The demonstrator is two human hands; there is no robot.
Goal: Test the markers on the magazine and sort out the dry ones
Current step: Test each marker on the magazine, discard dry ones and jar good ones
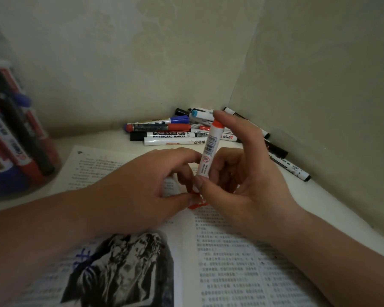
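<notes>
The right hand [248, 180] pinches the white plastic marker with the orange-red end [208, 149] upright over the middle of the open printed magazine [231, 262], thumb low and forefinger on top, likely leaving its lower end free for the left hand [142, 185]. Those curled fingers crowd there; whether they grip a cap I cannot tell. The barrel bears a barcode label.

Dim greenish light, soft overall, left-edge container [13, 129] blurred, wide-angle bending at edges
</notes>
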